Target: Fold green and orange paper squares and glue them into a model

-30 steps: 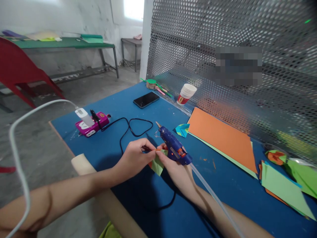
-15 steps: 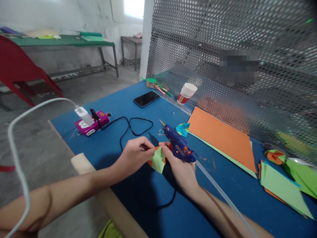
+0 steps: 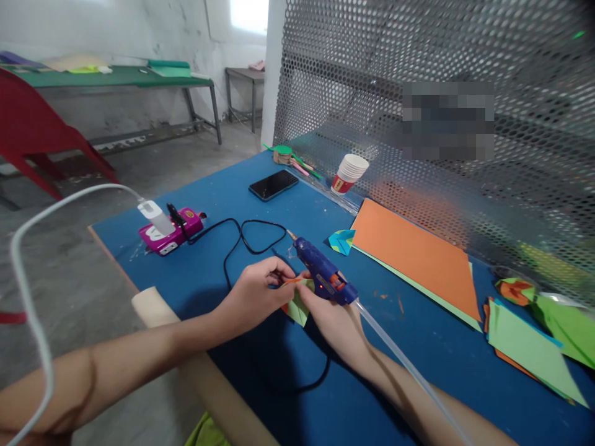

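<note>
A small green and orange folded paper (image 3: 297, 310) is pinched between both hands over the blue table (image 3: 260, 384). My left hand (image 3: 255, 291) has its fingertips closed on the paper's upper left edge. My right hand (image 3: 334, 319) grips the paper's right side with thumb and fingers, and a blue glue gun (image 3: 325, 272) also rests in it, nozzle toward the upper left. A clear glue stick (image 3: 395, 347) sticks out of the gun's rear. Just beyond the gun lies a blue and green folded paper piece (image 3: 341, 241).
A phone (image 3: 273, 184), stacked paper cups (image 3: 349, 174) and a purple power adapter (image 3: 171, 232) with a black cable are on the table. Orange sheets (image 3: 413, 254) and green sheets (image 3: 530, 347) lie at right, beside a perforated metal screen (image 3: 334, 93).
The glue gun and my right hand have shifted slightly left. The held paper has tilted, showing less of its green face, with its orange edge now between my fingertips.
</note>
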The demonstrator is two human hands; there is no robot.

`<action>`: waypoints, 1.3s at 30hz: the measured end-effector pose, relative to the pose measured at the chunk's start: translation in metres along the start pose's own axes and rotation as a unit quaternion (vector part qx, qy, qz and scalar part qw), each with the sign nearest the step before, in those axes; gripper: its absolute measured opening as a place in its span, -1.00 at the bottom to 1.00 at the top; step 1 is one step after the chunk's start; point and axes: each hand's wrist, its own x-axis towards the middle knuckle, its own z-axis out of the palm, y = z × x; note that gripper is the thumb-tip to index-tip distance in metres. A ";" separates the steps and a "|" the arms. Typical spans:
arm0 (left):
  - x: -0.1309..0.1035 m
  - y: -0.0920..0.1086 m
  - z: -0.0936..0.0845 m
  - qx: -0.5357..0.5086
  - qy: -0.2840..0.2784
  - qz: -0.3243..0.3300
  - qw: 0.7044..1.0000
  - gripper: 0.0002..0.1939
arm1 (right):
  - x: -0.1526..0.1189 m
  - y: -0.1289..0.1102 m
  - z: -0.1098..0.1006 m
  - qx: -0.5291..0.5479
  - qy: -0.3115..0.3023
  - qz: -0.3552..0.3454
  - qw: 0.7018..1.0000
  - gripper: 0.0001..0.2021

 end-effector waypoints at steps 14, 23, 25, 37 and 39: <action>0.007 0.000 -0.005 -0.141 0.083 -0.122 0.979 -0.90 | 0.006 0.007 0.002 0.117 0.079 -0.018 0.990 -0.70; 0.008 0.000 -0.003 -0.212 0.011 -0.145 0.966 -0.74 | 0.011 0.013 0.000 0.062 0.078 -0.022 0.995 -0.75; 0.008 0.002 -0.003 -0.231 -0.009 -0.146 0.962 -0.66 | 0.012 0.014 0.000 0.062 0.073 -0.025 0.995 -0.76; 0.008 0.004 -0.006 -0.269 -0.027 -0.168 0.948 -0.80 | 0.015 0.014 -0.003 0.041 0.055 -0.032 0.997 -0.79; 0.008 0.001 -0.006 -0.269 -0.014 -0.175 0.947 -0.81 | 0.014 0.009 -0.006 0.051 0.048 -0.031 0.997 -0.78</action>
